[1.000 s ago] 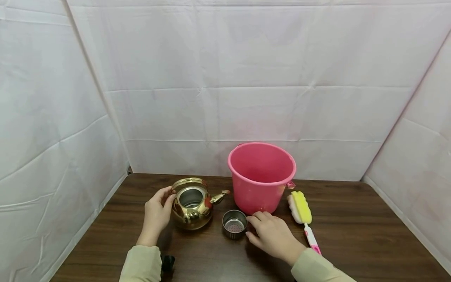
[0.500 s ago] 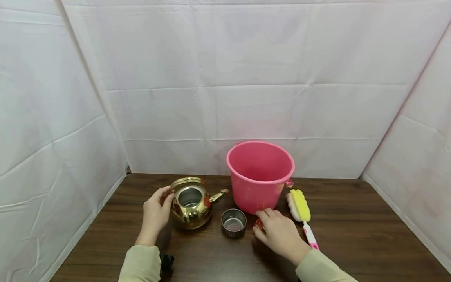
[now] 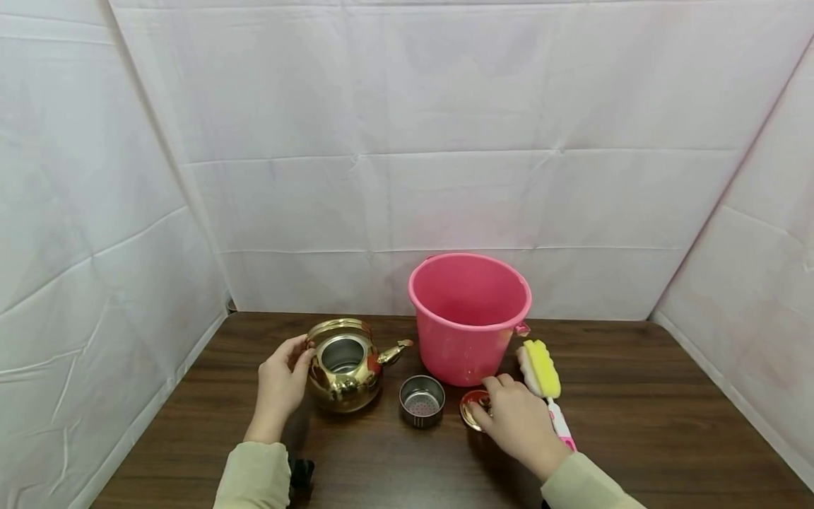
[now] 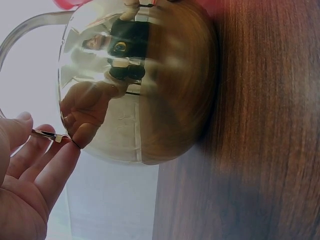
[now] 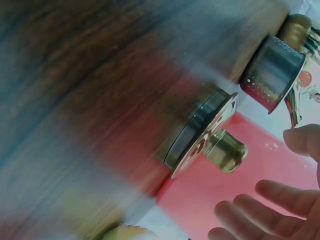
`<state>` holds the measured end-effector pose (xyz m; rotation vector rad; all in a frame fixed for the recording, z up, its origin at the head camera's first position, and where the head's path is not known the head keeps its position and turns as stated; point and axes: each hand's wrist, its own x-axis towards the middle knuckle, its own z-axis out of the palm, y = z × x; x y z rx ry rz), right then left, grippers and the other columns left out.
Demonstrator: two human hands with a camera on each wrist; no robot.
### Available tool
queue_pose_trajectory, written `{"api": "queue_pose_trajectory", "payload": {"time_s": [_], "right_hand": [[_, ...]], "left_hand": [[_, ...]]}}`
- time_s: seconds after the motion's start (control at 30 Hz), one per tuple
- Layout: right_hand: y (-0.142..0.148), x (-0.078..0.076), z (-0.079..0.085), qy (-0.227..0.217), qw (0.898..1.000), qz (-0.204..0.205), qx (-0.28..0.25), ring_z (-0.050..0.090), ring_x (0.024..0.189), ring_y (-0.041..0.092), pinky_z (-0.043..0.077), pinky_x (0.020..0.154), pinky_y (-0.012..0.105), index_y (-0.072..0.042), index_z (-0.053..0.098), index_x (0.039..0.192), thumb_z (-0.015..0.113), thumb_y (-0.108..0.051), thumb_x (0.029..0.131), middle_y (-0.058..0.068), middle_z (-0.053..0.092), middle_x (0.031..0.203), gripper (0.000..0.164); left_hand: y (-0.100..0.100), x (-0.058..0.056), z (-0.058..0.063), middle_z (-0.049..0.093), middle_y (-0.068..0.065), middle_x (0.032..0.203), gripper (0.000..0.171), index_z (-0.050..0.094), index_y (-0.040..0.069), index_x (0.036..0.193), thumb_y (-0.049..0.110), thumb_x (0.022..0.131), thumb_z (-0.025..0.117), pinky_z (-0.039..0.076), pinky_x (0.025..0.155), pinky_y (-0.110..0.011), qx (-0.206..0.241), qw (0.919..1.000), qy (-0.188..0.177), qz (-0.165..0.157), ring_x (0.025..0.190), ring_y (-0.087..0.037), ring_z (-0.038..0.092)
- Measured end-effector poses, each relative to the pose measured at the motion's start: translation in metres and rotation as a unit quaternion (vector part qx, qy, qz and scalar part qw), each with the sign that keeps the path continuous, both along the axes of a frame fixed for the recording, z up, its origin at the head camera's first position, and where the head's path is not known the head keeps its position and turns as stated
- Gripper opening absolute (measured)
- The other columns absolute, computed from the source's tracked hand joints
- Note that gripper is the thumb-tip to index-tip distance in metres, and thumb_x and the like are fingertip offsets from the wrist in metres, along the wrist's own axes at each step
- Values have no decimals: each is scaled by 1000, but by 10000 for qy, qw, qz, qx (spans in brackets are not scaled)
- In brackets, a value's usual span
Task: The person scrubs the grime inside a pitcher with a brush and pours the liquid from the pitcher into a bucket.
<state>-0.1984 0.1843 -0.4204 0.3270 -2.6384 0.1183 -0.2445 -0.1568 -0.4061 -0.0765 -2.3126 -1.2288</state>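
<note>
A shiny gold teapot (image 3: 345,396) stands lidless on the brown table, its spout towards the right. My left hand (image 3: 280,389) grips the teapot's handle (image 4: 44,133) near its lower left end, thumb on one side and fingers behind. To the right sits a small metal strainer cup (image 3: 422,417) with a perforated bottom. Beside that lies the gold teapot lid (image 3: 469,412), knob up. Over the lid's right side hovers my right hand (image 3: 520,424). The right wrist view has its spread fingers (image 5: 280,197) apart from the lid's knob (image 5: 227,151).
A pink bucket (image 3: 463,353) stands just behind the strainer and lid. Right of it lies a sponge brush (image 3: 544,375) with a yellow and white head, partly behind my right hand. White cloth (image 3: 381,205) walls the table (image 3: 649,410) at the back and sides.
My right hand has drawn back to the right from beside the strainer, leaving the teapot lid uncovered on the table. My left hand stays on the teapot's handle.
</note>
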Motion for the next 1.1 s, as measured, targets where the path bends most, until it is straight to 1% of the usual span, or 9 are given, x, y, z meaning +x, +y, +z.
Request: {"api": "queue_pose_trajectory", "payload": {"time_s": [0.17,0.33,0.57,0.7,0.73,0.83,0.93,0.97,1.1], "right_hand": [[4,0,2,-310,9989,-267,-224,59,70,22,50,53,39,-7,66,89,71,-35,77,4,58,75,30],[11,3,4,-651,9957,-516,-411,58,61,22,47,45,39,-7,66,88,71,-36,78,5,57,73,32],[19,7,9,-1157,9865,-911,-710,63,64,25,46,43,41,-3,66,98,68,-39,80,12,67,84,40],[23,8,10,-1323,9825,-1076,-752,60,59,23,45,42,39,-1,66,99,67,-43,81,14,65,84,45],[24,9,10,-1366,9816,-1103,-749,60,59,22,45,42,40,-1,66,100,67,-43,81,14,64,84,46],[27,10,10,-1462,9795,-1158,-755,61,61,24,46,44,42,-1,66,102,67,-43,80,14,63,83,47],[29,11,10,-1532,9780,-1191,-764,63,65,26,47,46,43,-1,66,105,67,-41,80,15,63,85,47],[30,11,10,-1538,9778,-1196,-771,63,66,27,47,46,44,-1,66,106,67,-41,80,15,63,86,47],[33,12,10,-1580,9771,-1193,-779,64,68,28,48,47,44,0,65,108,66,-40,80,17,64,90,49]], "left_hand": [[0,0,-1,70,-18,103,23,64,0,114,5,92,60,54,77,-41,4,10000,-6,-3,93,-30,67],[0,1,0,70,-17,103,23,64,0,114,6,92,60,54,77,-40,-9,10000,33,-4,93,-30,67],[-1,0,-1,70,-17,103,23,64,0,114,6,92,60,54,74,-36,-49,10000,37,-1,91,-29,67],[0,1,-2,71,-17,100,23,64,0,113,4,91,61,54,72,-37,-30,9997,249,-22,89,-30,67],[0,1,-2,71,-17,99,22,65,-1,111,4,90,62,54,70,-35,-38,9994,352,13,87,-29,67],[1,1,-3,71,-17,97,21,65,-1,110,3,89,62,54,67,-33,-39,9989,473,22,84,-27,67],[0,0,-3,71,-17,98,22,65,0,111,4,90,62,53,68,-34,-64,9993,364,25,85,-28,66],[0,0,-2,71,-17,100,23,64,0,112,4,91,61,53,70,-37,-56,9996,265,-11,87,-29,66],[-1,0,-1,70,-17,103,24,64,0,115,6,92,60,53,74,-38,-58,10000,7,-8,91,-29,66]]}}
